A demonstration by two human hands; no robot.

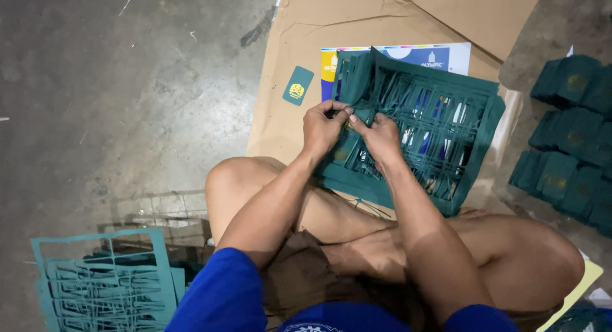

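Note:
A thick stack of dark green die-cut card sheets point(440, 125) rests tilted against my crossed legs, most of its cells punched out into a lattice. My left hand point(323, 125) and my right hand point(381, 136) meet at the stack's near left corner. Both pinch a small green card piece still sitting in the sheet, fingertips touching. One loose green card point(298, 85) with a gold emblem lies flat on the brown cardboard, a little to the left of my hands.
Brown cardboard point(357, 20) covers the concrete floor point(127, 83) under a printed blue-and-white sheet point(440, 55). Stacks of finished green cards point(570, 134) stand at the right. A pile of emptied lattice frames point(102, 281) lies at the lower left.

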